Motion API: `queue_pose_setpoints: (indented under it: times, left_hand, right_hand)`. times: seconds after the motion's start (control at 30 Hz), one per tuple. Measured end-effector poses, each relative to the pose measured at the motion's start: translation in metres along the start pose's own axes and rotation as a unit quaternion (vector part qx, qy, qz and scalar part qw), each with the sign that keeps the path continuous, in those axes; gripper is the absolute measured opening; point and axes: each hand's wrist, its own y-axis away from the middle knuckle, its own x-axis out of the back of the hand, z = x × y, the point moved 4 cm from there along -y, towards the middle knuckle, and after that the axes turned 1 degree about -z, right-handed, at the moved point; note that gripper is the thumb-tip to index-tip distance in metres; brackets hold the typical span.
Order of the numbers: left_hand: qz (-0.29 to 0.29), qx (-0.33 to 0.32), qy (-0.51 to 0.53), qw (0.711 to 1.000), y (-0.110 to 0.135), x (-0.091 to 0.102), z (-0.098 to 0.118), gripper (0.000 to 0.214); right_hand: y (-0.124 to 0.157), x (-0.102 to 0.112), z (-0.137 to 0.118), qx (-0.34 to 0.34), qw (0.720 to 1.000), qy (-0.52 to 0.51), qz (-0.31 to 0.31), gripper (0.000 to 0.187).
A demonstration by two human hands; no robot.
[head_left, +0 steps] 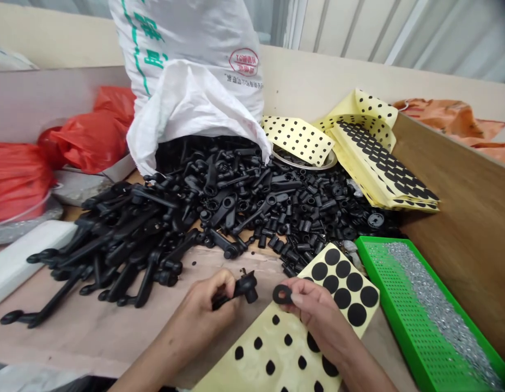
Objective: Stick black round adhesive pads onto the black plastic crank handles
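Hands closed: left hand (207, 307) grips black lever (246, 287), right hand (313, 310) pinches rubber ring (281, 294).

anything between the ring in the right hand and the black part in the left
Nothing visible does. The ring pinched in the right hand and the round end of the black part held in the left hand are apart, with only an open gap between them.
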Motion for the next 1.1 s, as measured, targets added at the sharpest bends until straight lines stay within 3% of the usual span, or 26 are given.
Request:
queue_pose_setpoints:
  times: [0.17, 0.23, 0.33, 0.47, 0.63, 0.77, 0.93, 1.1]
  left_hand:
    - [-0.038, 0.044, 0.170, 0.984, 0.003, -0.015, 0.000, 0.019]
    - [-0.054, 0.050, 0.175, 0.982, 0.003, -0.025, -0.005, 0.016]
    - [-0.109, 0.068, 0.163, 0.978, 0.002, -0.039, -0.012, 0.041]
    - [-0.181, 0.088, 0.170, 0.965, 0.001, -0.050, -0.015, 0.040]
    - [-0.171, 0.101, 0.189, 0.962, 0.000, -0.048, -0.014, 0.041]
    - [-0.172, 0.095, 0.194, 0.961, 0.000, -0.043, -0.008, 0.028]
    - [-0.158, 0.123, 0.182, 0.963, 0.001, -0.036, 0.000, 0.038]
    - [-0.169, 0.110, 0.178, 0.963, 0.001, -0.034, 0.010, 0.039]
  right_hand:
    - [-0.002, 0.001, -0.001, -0.020, 0.999, -0.048, -0.017, 0.005]
    - [-0.001, -0.002, -0.002, -0.024, 0.998, -0.049, -0.037, 0.005]
    - [0.001, -0.007, -0.001, -0.028, 0.998, -0.027, -0.057, 0.008]
    - [0.005, -0.009, -0.002, -0.027, 0.998, 0.032, -0.057, 0.015]
    - [0.007, -0.009, -0.005, -0.029, 0.995, 0.082, -0.045, 0.017]
    - [0.006, -0.010, -0.005, -0.028, 0.994, 0.099, -0.041, 0.016]
    - [0.006, -0.010, -0.004, -0.024, 0.992, 0.117, -0.042, 0.017]
    - [0.006, -0.011, -0.004, -0.020, 0.990, 0.133, -0.043, 0.017]
